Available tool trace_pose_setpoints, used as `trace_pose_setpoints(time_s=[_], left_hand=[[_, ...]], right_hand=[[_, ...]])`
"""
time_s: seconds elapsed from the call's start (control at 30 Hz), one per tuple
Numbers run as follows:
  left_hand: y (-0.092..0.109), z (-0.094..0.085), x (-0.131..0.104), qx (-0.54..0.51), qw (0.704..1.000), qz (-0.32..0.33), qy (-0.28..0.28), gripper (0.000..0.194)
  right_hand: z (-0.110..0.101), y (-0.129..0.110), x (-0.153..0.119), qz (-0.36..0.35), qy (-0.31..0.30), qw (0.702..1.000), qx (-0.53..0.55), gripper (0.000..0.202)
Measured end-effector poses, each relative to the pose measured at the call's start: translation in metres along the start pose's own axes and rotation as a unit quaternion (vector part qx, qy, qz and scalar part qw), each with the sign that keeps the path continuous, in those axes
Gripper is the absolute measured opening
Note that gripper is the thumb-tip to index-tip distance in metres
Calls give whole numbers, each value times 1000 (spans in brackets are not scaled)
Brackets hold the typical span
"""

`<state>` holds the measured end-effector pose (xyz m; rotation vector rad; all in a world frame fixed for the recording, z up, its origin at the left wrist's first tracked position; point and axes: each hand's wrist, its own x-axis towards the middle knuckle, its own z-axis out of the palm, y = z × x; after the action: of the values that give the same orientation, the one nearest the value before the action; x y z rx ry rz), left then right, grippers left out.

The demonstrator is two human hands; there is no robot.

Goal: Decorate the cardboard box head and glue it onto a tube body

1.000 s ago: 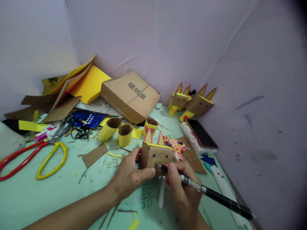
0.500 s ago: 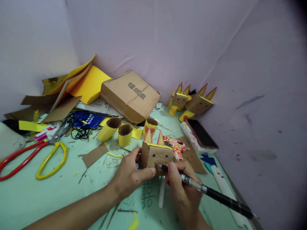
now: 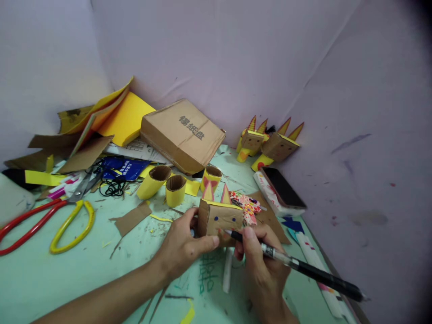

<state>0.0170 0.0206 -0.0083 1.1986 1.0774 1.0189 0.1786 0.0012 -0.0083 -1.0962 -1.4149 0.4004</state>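
While the left hand [image 3: 189, 243] steadies a cardboard head [image 3: 203, 220], the right hand [image 3: 265, 265] directs a pen [image 3: 320, 275] at its front panel [image 3: 212, 228]. Head view: the cardboard head is inboard of the right edge of the desk [image 3: 67, 272], well apart from the far right corner. The left hand is closed around its left end, thumb across the lower front. The right hand grips the pen close to the point.

Governing relation: the pen tip [image 3: 228, 231] lies ahead and left of the right-hand grip, below two blue dots [image 3: 216, 218]; the pen's long axis slopes back toward the desk's right edge. Contact between tip and panel cannot be confirmed at this angle. The right hand is nearer the tip.

Appearance: brown, boxlike, wider than tall; yellow strip [image 3: 222, 205] along the top edge; two pointed, pink-edged ears [image 3: 226, 195] upright behind it.
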Motion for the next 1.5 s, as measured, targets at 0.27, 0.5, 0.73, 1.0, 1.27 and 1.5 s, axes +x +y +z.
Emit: trace_pose_setpoints(time_s=[0.27,0.5,0.73,1.0,1.27,1.5], left_hand=[[2,-1,1,22,1000,-4,2,57],[5,0,-1,34,999,-1,-1,47],[6,0,0,43,999,-3,3,45],[4,-2,-2,-1,1000,-7,-1,57],[5,-1,0,25,1000,-4,1,51],[5,0,0,32,999,-3,4,45]], right_hand=[[1,1,0,-25,-16,999,-40,26],[0,0,0,-32,-24,997,-70,29],[2,-1,0,-18,-27,997,-64,29],[3,-2,1,36,-3,999,0,32],[2,0,0,7,-16,999,-30,29],[2,-2,2,-5,-23,998,-55,29]])
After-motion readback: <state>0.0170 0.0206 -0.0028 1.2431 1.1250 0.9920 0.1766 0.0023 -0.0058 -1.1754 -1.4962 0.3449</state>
